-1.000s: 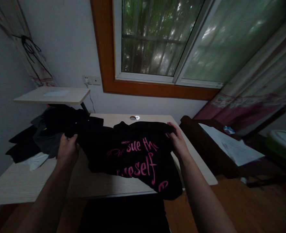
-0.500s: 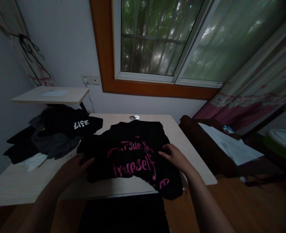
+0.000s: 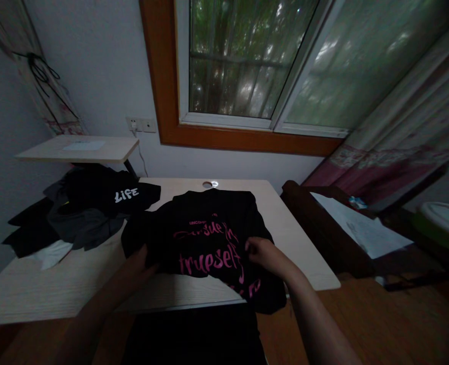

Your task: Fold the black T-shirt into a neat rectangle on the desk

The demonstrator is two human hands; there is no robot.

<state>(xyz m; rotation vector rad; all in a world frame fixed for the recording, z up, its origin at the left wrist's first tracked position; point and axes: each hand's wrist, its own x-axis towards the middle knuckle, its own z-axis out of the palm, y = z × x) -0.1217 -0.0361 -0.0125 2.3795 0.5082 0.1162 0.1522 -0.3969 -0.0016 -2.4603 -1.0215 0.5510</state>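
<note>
A black T-shirt with pink lettering lies spread but rumpled across the light wooden table. Its lower right part hangs over the front edge. My left hand is at the shirt's lower left side, fingers closed on the fabric, though the dark cloth partly hides the fingertips. On the right of the lettering, my right hand pinches a bit of the fabric between thumb and fingers.
A heap of dark clothes with a white piece lies at the table's left, under a small raised shelf. Right of the table stands a dark brown piece of furniture bearing a white sheet. A window is behind.
My right hand has moved down slightly and closed from spread fingers to a pinch on the shirt. My left hand has shifted right and down along its edge, closing on the cloth.
</note>
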